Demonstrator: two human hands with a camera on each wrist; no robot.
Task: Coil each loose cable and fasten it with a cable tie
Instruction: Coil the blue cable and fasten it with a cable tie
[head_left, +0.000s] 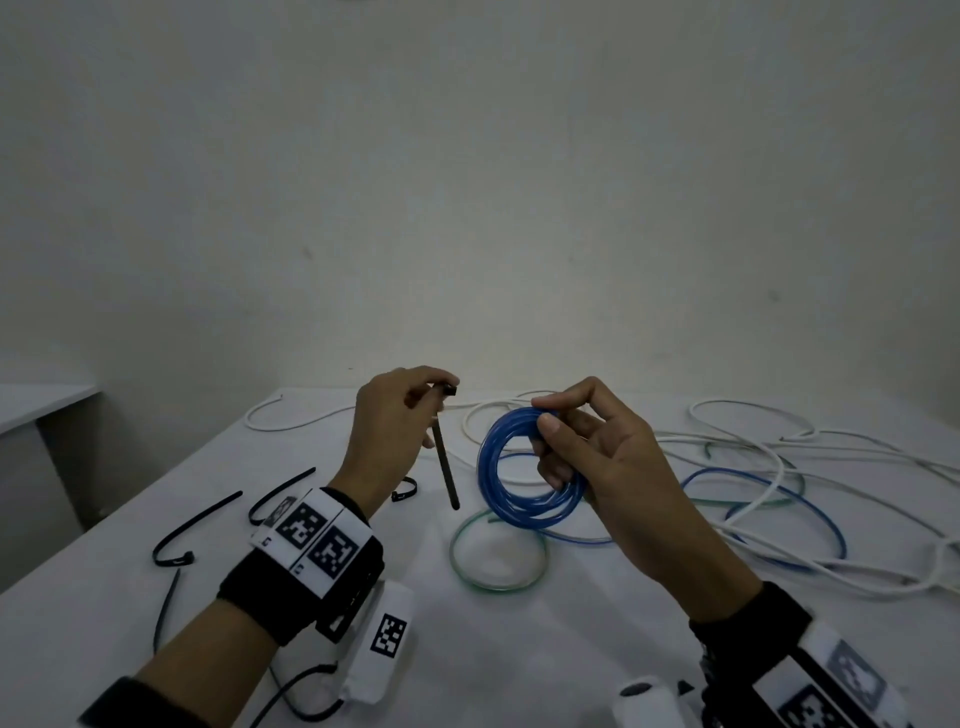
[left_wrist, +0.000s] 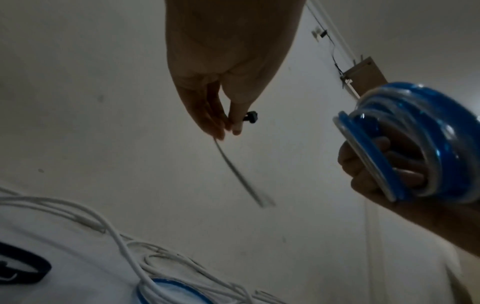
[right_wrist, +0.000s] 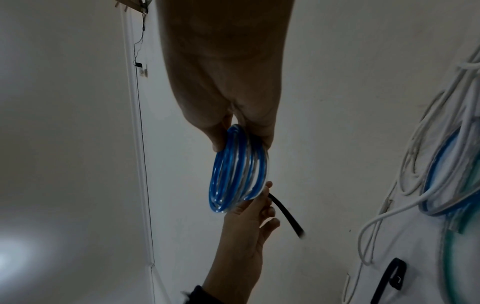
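White table (head_left: 519, 649) below, left hand (head_left: 389, 421) pinches black cable tie (head_left: 445, 467), right hand (head_left: 597, 457) grips blue coil (head_left: 498, 467).

**Colours on the table**

Coil (head_left: 530, 467): translucent blue. Cable tie (head_left: 445, 457) in fingers: black. Loose cables (head_left: 779, 452): white, blue, green. Green ring (head_left: 496, 558). Tabletop (head_left: 519, 649) white. Wristbands (head_left: 311, 545): black, with black-and-white square markers.

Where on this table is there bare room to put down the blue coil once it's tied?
Bare table lies near the front edge, between the green loop and the right wrist. A smaller patch sits behind the left hand, beside the white cable. The right side is crowded with loose cables; cable ties litter the left.
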